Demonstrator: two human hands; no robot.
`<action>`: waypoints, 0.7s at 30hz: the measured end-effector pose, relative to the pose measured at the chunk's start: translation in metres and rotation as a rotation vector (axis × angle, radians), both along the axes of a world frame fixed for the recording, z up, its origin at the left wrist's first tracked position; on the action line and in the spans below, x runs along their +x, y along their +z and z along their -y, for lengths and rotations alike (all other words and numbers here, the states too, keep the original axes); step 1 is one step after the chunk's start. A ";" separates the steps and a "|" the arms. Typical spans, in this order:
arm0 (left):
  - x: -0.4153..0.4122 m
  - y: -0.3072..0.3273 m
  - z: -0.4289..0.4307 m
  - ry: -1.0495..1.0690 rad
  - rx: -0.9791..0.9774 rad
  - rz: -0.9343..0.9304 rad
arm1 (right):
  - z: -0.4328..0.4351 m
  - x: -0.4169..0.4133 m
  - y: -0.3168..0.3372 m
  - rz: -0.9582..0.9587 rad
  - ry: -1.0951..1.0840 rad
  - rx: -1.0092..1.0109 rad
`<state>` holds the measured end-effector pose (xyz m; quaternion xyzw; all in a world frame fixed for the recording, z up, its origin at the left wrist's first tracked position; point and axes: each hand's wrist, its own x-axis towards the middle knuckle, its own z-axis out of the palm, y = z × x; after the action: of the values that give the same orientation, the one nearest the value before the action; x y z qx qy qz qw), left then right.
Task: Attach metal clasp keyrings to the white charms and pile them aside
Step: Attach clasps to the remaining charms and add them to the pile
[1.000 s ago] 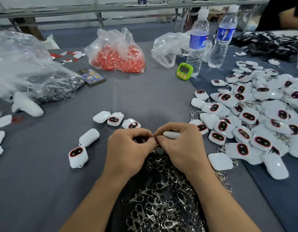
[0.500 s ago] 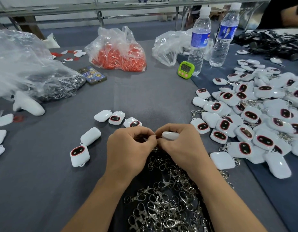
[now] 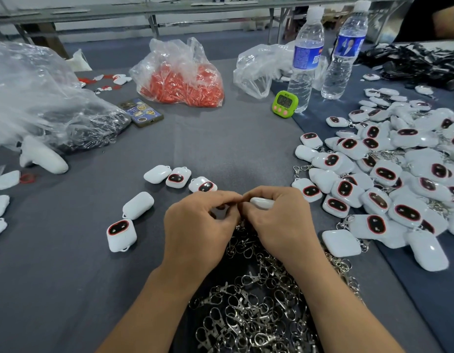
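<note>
My right hand (image 3: 279, 222) grips a white charm (image 3: 262, 202), of which only the top edge shows above the fingers. My left hand (image 3: 200, 228) meets it fingertip to fingertip and pinches something small there, hidden by the fingers. Below both hands lies a heap of metal clasp keyrings (image 3: 254, 309) on a dark cloth. Several loose white charms (image 3: 175, 177) without clasps lie just beyond and left of my hands. A large pile of charms with clasps (image 3: 389, 179) covers the right side.
On the grey table (image 3: 67, 276) stand two water bottles (image 3: 306, 59), a green timer (image 3: 285, 104), a phone (image 3: 140, 112), a bag of red parts (image 3: 181, 77) and a big clear plastic bag (image 3: 34, 98) at left. Another person's arm (image 3: 447, 21) shows at top right.
Both hands stay together at the same spot, fingers working slightly on the charm. Only the head camera shifted a little.
</note>
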<state>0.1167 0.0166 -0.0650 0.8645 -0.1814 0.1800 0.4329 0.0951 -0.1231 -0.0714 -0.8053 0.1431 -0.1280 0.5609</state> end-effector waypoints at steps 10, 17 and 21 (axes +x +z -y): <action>0.008 -0.002 -0.002 -0.005 -0.085 -0.213 | 0.002 -0.003 0.002 0.006 0.038 -0.037; 0.009 -0.002 -0.001 -0.045 -0.186 -0.314 | 0.002 -0.003 0.003 0.079 0.001 0.017; 0.009 0.000 -0.001 -0.064 -0.148 -0.302 | 0.003 -0.002 0.004 0.090 0.015 0.034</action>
<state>0.1253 0.0180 -0.0646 0.8412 -0.1278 0.0471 0.5233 0.0933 -0.1264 -0.0676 -0.7901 0.1138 -0.1573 0.5814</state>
